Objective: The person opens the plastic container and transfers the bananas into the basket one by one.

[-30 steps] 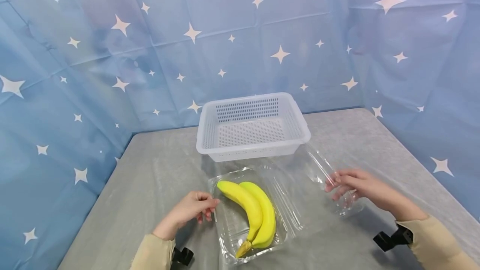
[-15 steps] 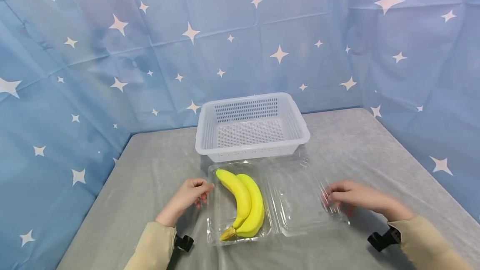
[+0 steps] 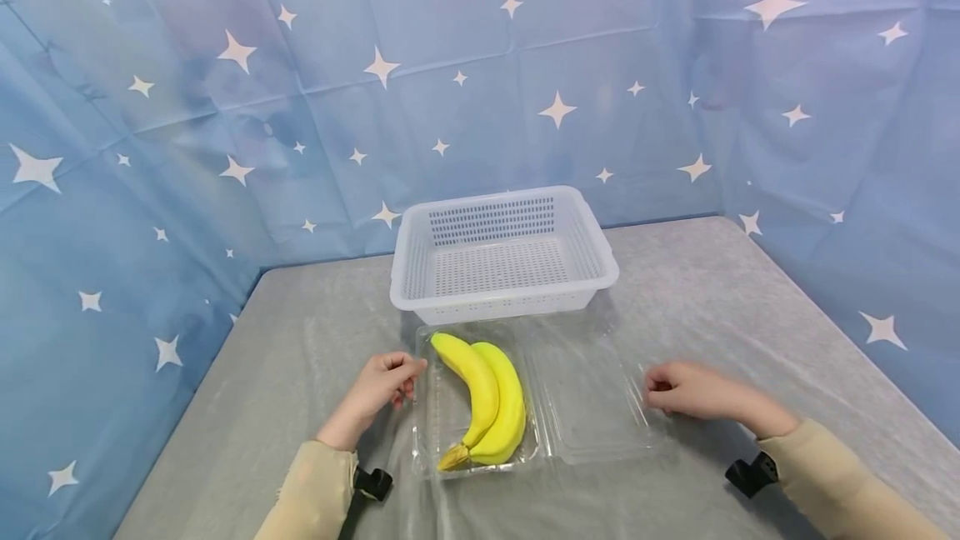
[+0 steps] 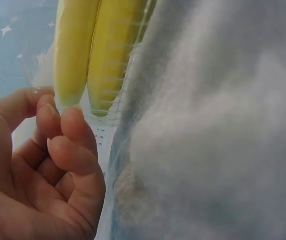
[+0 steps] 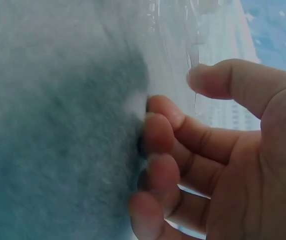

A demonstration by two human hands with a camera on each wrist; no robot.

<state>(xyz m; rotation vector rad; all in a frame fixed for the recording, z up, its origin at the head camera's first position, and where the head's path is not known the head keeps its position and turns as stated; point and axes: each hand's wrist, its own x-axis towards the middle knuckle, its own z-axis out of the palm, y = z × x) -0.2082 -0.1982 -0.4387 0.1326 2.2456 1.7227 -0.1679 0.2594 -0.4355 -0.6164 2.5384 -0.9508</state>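
Two yellow bananas (image 3: 486, 402) lie side by side in one half of a clear plastic clamshell box (image 3: 442, 473), stems toward the front. The box's clear lid (image 3: 596, 407) lies unfolded flat to the right of them. At the box's left rim, my left hand (image 3: 388, 382) pinches the edge between thumb and finger; the wrist view shows the bananas (image 4: 77, 55) just beyond those fingertips. My right hand (image 3: 690, 390) is beside the lid's right edge, fingers loosely bent. In its wrist view, a gap shows between the thumb (image 5: 213, 82) and fingers (image 5: 163, 110).
A white perforated plastic basket (image 3: 504, 302) stands behind the box, close to its back edge. Grey cloth (image 3: 322, 307) covers the table. Blue star-patterned curtains (image 3: 465, 65) rise at the back and both sides.
The box has come down from a tilted position to lie flat, and its lid has lowered on the right. My right hand has moved slightly left and come off the lid.
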